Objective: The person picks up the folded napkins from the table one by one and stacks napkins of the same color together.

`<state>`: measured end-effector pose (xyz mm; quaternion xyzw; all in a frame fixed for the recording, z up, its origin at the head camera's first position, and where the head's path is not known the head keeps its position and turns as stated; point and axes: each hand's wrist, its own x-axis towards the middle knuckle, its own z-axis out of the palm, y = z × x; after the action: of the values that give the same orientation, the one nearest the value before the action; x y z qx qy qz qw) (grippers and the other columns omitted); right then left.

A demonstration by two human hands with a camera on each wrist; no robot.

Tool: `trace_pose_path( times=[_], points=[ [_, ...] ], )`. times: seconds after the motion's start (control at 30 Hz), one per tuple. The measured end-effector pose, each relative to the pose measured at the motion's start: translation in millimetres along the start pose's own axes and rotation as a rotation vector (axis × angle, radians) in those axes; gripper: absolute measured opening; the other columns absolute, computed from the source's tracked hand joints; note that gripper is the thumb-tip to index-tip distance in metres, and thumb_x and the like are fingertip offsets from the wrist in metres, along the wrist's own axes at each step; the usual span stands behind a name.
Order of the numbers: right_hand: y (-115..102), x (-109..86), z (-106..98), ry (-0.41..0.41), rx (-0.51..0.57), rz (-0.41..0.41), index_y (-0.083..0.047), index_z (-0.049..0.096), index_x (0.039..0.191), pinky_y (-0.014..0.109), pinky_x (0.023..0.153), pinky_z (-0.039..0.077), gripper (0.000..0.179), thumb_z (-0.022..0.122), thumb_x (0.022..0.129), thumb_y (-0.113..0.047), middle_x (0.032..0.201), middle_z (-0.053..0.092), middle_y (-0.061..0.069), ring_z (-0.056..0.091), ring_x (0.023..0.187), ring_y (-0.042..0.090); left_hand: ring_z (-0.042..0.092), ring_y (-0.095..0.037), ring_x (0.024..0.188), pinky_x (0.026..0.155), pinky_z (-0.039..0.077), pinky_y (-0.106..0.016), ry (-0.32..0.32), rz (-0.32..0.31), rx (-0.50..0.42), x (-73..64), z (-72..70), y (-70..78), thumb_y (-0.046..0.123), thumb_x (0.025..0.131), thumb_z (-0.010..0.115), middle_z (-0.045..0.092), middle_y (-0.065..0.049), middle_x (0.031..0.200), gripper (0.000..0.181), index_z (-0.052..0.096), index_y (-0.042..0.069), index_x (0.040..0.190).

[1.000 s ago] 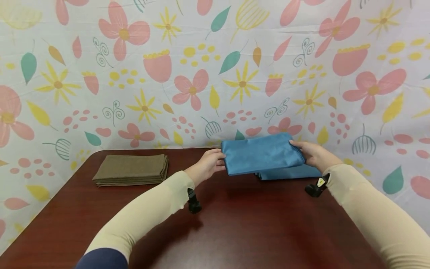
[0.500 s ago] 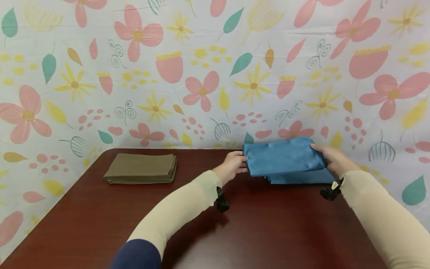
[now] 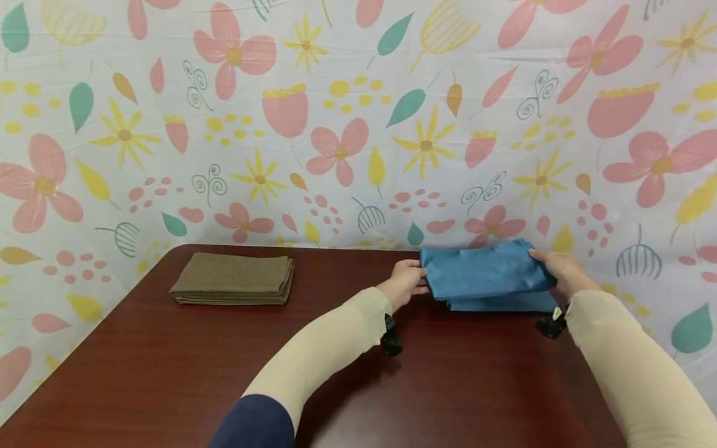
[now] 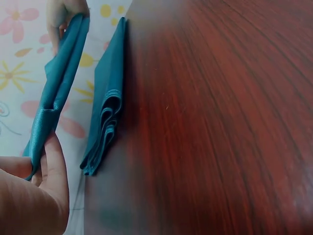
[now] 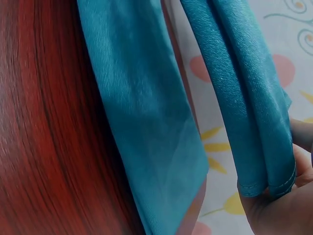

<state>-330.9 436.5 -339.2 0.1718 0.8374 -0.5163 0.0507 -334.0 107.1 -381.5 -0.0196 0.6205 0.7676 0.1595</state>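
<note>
A folded blue cloth (image 3: 482, 270) with a satin sheen hangs above a second folded blue cloth (image 3: 504, 303), which lies on the table. My left hand (image 3: 404, 283) pinches the upper cloth's left end, thumb on one face and fingers on the other, as the left wrist view shows. At the opposite end my right hand (image 3: 562, 270) grips the same cloth. A gap separates the held cloth (image 5: 234, 98) from the lower cloth (image 5: 142, 98) in the right wrist view. The lower cloth's layered folds (image 4: 107, 115) face the left wrist camera.
A stack of folded olive-brown cloth (image 3: 232, 277) lies at the table's back left. The dark red wooden table (image 3: 336, 386) ends at a flower-printed white curtain (image 3: 336, 93) behind.
Both hands have carried the held blue cloth rightward and lower, more directly over the blue cloth on the table. The head view has also turned a little left.
</note>
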Motion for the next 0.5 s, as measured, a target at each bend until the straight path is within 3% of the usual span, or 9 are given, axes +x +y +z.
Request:
trace_pose_path(
  times=[0.1, 0.3, 0.33, 0.37, 0.43, 0.47, 0.5],
  points=[
    [3.5, -1.0, -3.4, 0.049, -0.007, -0.019, 0.005, 0.019, 0.15, 0.054, 0.118, 0.019, 0.084, 0.049, 0.095, -0.051, 0.159, -0.003, 0.026, 0.005, 0.147, 0.042, 0.066, -0.034, 0.106, 0.089, 0.056, -0.043, 0.01, -0.011, -0.014, 3.4, 7.8, -2.6, 0.002, 0.098, 0.054, 0.064, -0.019, 0.117, 0.04, 0.051, 0.0, 0.138],
    [14.0, -0.2, -15.4, 0.172, -0.024, 0.01, 0.007, 0.033, 0.147, 0.053, 0.115, 0.029, 0.08, 0.053, 0.093, -0.049, 0.157, 0.014, 0.028, 0.022, 0.143, 0.041, 0.064, -0.034, 0.109, 0.088, 0.057, -0.041, 0.033, -0.023, -0.033, 10.0, 26.6, -7.3, 0.002, 0.097, 0.056, 0.061, -0.019, 0.124, 0.038, 0.054, 0.001, 0.135],
    [16.8, -0.2, -17.9, 0.187, -0.021, 0.017, -0.003, 0.047, 0.142, 0.053, 0.114, 0.031, 0.068, 0.054, 0.092, -0.049, 0.157, 0.017, 0.028, 0.026, 0.14, 0.04, 0.063, -0.035, 0.109, 0.088, 0.057, -0.042, 0.036, -0.025, -0.034, 10.7, 29.6, -8.4, 0.002, 0.097, 0.056, 0.06, -0.019, 0.124, 0.038, 0.055, 0.001, 0.134],
    [19.2, -0.6, -20.1, 0.195, -0.022, 0.021, -0.014, 0.06, 0.132, 0.051, 0.112, 0.034, 0.053, 0.055, 0.092, -0.049, 0.156, 0.019, 0.028, 0.03, 0.136, 0.039, 0.063, -0.035, 0.109, 0.088, 0.056, -0.042, 0.039, -0.025, -0.037, 11.4, 32.2, -9.8, 0.002, 0.096, 0.056, 0.06, -0.019, 0.124, 0.037, 0.055, 0.002, 0.134],
    [23.8, 0.2, -23.0, 0.196, -0.009, 0.04, -0.034, 0.073, 0.099, 0.045, 0.094, 0.05, 0.021, 0.059, 0.091, -0.048, 0.136, 0.052, 0.029, 0.053, 0.106, 0.035, 0.062, -0.036, 0.11, 0.089, 0.056, -0.042, 0.042, -0.029, -0.029, 12.0, 35.3, -12.8, 0.002, 0.097, 0.056, 0.06, -0.02, 0.124, 0.037, 0.055, 0.002, 0.134],
    [25.7, 0.7, -23.8, 0.195, 0.002, 0.05, -0.042, 0.071, 0.081, 0.042, 0.081, 0.054, 0.014, 0.061, 0.09, -0.047, 0.119, 0.065, 0.023, 0.058, 0.087, 0.031, 0.062, -0.036, 0.11, 0.089, 0.056, -0.042, 0.046, -0.033, -0.025, 12.1, 36.1, -14.3, 0.002, 0.097, 0.056, 0.059, -0.02, 0.125, 0.037, 0.055, 0.003, 0.133],
    [27.3, 0.7, -24.5, 0.192, 0.004, 0.058, -0.048, 0.066, 0.065, 0.039, 0.066, 0.053, 0.024, 0.063, 0.089, -0.046, 0.099, 0.073, 0.014, 0.053, 0.067, 0.025, 0.061, -0.037, 0.111, 0.09, 0.056, -0.043, 0.047, -0.036, -0.025, 12.4, 36.7, -15.5, 0.002, 0.097, 0.056, 0.058, -0.02, 0.126, 0.037, 0.055, 0.003, 0.134]
  ],
)
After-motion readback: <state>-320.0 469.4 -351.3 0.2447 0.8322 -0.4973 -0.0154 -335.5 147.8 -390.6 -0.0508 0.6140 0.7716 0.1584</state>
